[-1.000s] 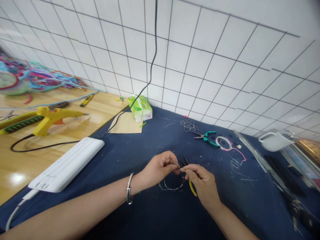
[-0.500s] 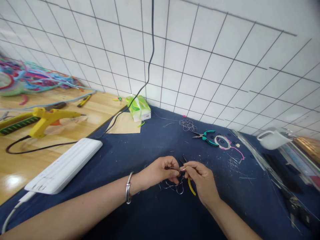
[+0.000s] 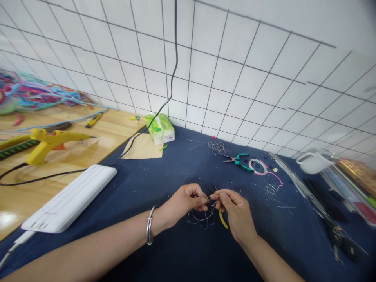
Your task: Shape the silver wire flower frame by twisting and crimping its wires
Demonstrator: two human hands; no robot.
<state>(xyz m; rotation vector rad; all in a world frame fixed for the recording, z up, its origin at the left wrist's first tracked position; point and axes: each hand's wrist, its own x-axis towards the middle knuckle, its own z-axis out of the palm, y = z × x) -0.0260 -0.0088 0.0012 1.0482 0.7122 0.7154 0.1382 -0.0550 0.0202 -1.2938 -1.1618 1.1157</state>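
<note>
Beaded wire (image 3: pixel 202 221) is pinched by the fingertips of the left hand (image 3: pixel 188 201) and the right hand (image 3: pixel 236 209), low over the blue-covered desk (image 3: pixel 141 176) — whether its loops touch down cannot be told. Loops appear already bent; the pinched stretch seems unfinished, with yellow-handled pliers (image 3: pixel 223 219) lying unheld.

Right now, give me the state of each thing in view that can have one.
Wire: bent in loops
Left hand: grip closed on wire
Right hand: grip closed on wire
Yellow-handled pliers: lying, partly hidden by right hand
Teal pliers: lying, handles spread
Glue gun: lying on its side
White device: cable plugged in
Silver bracelet: worn
</note>
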